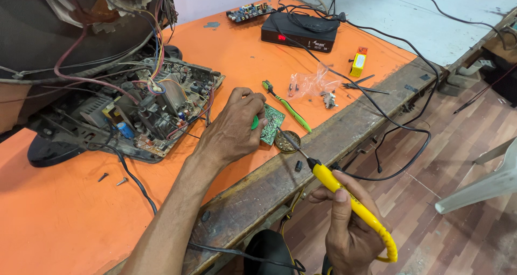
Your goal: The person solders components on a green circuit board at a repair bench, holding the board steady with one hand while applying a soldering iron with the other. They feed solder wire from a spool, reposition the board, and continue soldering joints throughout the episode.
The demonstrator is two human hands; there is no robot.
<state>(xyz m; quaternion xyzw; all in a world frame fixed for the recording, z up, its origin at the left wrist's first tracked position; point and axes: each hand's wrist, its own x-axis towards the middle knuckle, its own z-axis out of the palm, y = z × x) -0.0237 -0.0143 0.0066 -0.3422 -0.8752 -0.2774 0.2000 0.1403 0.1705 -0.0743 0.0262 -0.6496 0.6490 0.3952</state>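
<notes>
The orange worktop (64, 221) carries, at far left, an opened television set (48, 43) whose large chassis board (156, 113) lies exposed, crowded with wires and parts; it looks heavy and awkward, and nobody is holding it. Farther off on the right sits a black set-top box (299, 32) with cables trailing over the worktop's worn wooden edge (334, 140). Near that edge, at the centre, the left hand (231, 129) is clenched around a green-handled tool and also presses on a small green circuit board (272, 124), which lies flat on the worktop just beside a round tin (285, 142). The board looks light, thin and stiff, likely to skate about unless pinned down, and is probably best taken by its bare edges, since the faces carry delicate solder joints. The right hand (350, 226), low and near over the floor, grasps a yellow soldering iron (350, 202) by its insulated handle; the metal tip (288, 140) reaches up to the board's near corner and is probably hot, so only the yellow grip seems safe to hold. A green screwdriver (288, 107) lies just right of the board, a clear plastic bag of small parts (312, 84) beyond it, and two loose screws (112, 179) rest at near left.
</notes>
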